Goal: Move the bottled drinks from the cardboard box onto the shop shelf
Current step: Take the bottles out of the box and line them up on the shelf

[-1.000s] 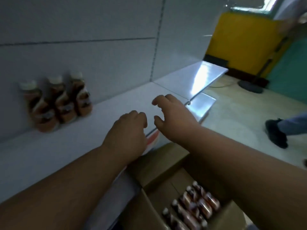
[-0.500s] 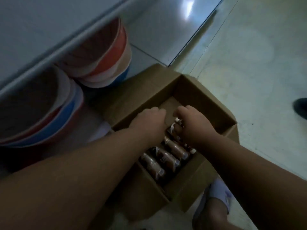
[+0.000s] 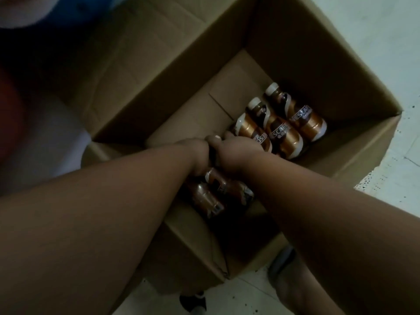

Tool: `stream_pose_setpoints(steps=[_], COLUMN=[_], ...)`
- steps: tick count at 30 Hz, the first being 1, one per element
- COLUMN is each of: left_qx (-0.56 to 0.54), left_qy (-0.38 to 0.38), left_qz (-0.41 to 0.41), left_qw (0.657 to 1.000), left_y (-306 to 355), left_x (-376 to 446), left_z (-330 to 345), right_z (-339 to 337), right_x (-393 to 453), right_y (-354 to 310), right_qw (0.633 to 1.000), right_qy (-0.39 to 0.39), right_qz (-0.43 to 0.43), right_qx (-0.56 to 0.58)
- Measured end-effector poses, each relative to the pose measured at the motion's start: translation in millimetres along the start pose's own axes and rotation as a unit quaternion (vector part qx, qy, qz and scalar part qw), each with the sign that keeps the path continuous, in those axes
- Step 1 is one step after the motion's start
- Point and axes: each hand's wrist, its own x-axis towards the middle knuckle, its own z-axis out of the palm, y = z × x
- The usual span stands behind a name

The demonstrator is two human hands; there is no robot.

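Far left, only blurred shapes in white, blue and red, too dim to name; the shop shelf itself is out of sight from here. Next, the cardboard box [image 3: 295, 64] sits open on the pale floor [image 3: 375, 23], flaps up, much of its bottom bare on the left half. My left hand [image 3: 197, 153] is down inside, knuckles toward me, curled against the near bottles; fingers hidden under the wrist, so I cannot tell whether it has actually closed on one. Below it two coffee bottles [image 3: 213, 192] lie on their sides in shadow between my forearms. My right hand [image 3: 236, 153] presses up touching the left, fingers bent over the neck end of a bottle; looks like a grip forming, but the bottle it covers is mostly hidden, so I cannot tell for sure. Right of the hands, three more bottled coffee drinks [image 3: 284, 133] lie side by side, white caps pointing to the far left wall, copper-brown labels up, the last one near the right wall. Judgement: at least five bottles left in the box, none in the air yet, so this is the pick-up step; how many already stand on the shelf I cannot say from this view. A foot [image 3: 293, 285] shows at lower right
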Motion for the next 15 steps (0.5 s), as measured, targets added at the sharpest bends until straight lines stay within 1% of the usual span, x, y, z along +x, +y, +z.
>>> stream_pose_setpoints(steps=[2, 4, 6, 8, 10, 12, 15], left_qx=[0.011, 0.035, 0.048, 0.064, 0.088, 0.086, 0.063], left_qy=[-0.015, -0.023, -0.023, -0.001, 0.049, 0.115, 0.245], left_qz=[0.005, 0.011, 0.015, 0.016, 0.004, 0.004, 0.030], left_qw=[1.000, 0.999, 0.998, 0.998, 0.995, 0.990, 0.967], left_y=[-5.0, -5.3, 2.0, 15.3, 25.7, 28.0, 16.9], left_x=[-1.8, -11.3, -31.0, -66.0, -120.4, -189.0, -306.9], left_z=[1.5, -0.5, -8.5, -28.0, -59.8, -95.1, -151.3], right_z=[-3.4, -17.5, -39.4, -68.4, -105.9, -151.8, -230.3], right_x=[0.8, -8.5, -32.5, -68.8, -113.8, -166.5, -246.7], right_y=[-2.1, -3.8, -2.9, -4.8, -15.3, -40.9, -98.4], right_qw=[1.000, 0.999, 0.999, 0.998, 0.994, 0.985, 0.965], right_qy=[0.004, 0.039, 0.046, 0.047, 0.102, 0.170, 0.251], right_qz=[-0.004, -0.002, 0.014, 0.030, 0.035, 0.026, -0.005], right_qx=[-0.028, -0.024, -0.018, -0.016, -0.012, -0.004, -0.071])
